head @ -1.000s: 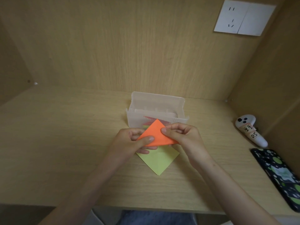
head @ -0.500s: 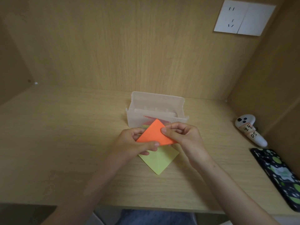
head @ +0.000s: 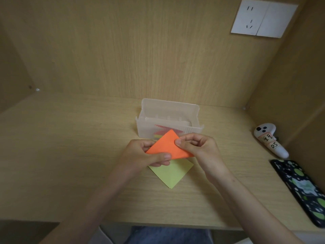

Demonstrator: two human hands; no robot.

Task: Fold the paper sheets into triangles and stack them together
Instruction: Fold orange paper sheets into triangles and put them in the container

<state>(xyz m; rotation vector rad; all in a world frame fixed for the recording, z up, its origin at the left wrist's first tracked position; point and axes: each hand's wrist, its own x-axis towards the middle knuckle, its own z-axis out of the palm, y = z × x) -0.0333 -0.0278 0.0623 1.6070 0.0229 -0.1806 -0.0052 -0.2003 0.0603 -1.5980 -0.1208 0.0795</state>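
An orange paper (head: 168, 144) folded into a triangle is held just above the desk, its apex pointing away from me. My left hand (head: 140, 155) pinches its lower left edge with the thumb on top. My right hand (head: 198, 148) pinches its right side, thumb pressed on the sloping edge. Under it on the desk lies a yellow-green folded paper triangle (head: 170, 174), its point toward me, partly hidden by the orange one and my left fingers.
A translucent plastic box (head: 191, 131) with coloured paper sheets inside stands just behind my hands. A white controller (head: 269, 140) and a black phone with green spots (head: 302, 189) lie at the right. Wooden walls enclose the desk on the back and sides.
My left thumb has slid rightward along the orange triangle's lower edge. The paper and my right hand have barely moved.
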